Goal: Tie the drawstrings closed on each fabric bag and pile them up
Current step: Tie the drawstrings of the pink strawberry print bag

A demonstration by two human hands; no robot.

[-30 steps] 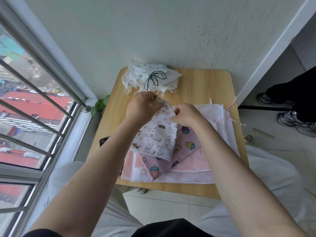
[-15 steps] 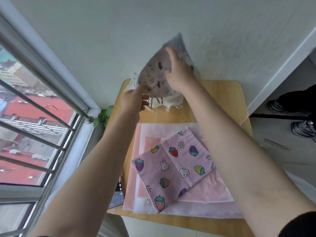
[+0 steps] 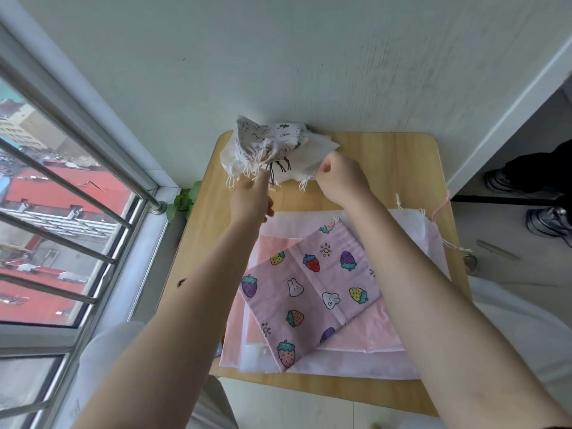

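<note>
At the far edge of the light wooden desk (image 3: 387, 156), the white animal-print fabric bag (image 3: 269, 136) tops the pile of tied white bags (image 3: 312, 153). The left hand (image 3: 252, 196) hangs loosely beside its drawstrings; the right hand (image 3: 340, 178) is curled, whether pinching anything is unclear.

Both arms reach forward; the left hand (image 3: 252, 198) has its fingers pointing ahead, the right hand (image 3: 342, 178) is loosely curled.

Bright daylight from the window (image 3: 62, 230), soft shadows, wide-angle edge bending
</note>
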